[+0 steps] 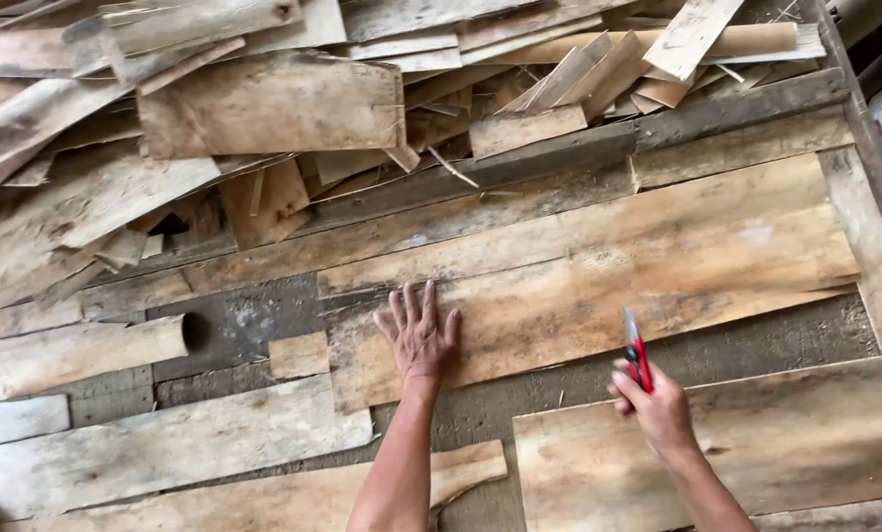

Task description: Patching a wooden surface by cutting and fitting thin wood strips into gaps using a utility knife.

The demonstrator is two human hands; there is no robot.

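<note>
From the head camera, the left hand lies palm down with its fingers spread apart and pointing toward twelve o'clock, pressed flat on the left end of a wide veneer sheet that runs from the centre out to three o'clock; the left forearm comes up straight from six o'clock. The right hand sits at about five o'clock, fingers curled tight around a red-handled utility knife, wrist bent so the blade points up toward twelve o'clock with its tip just over the lower edge of that same sheet. Below the right wrist lies another flat veneer piece. At nine o'clock a rolled veneer tube rests on the dark work table, and a loose heap of veneer scraps fills ten to one o'clock.
</note>
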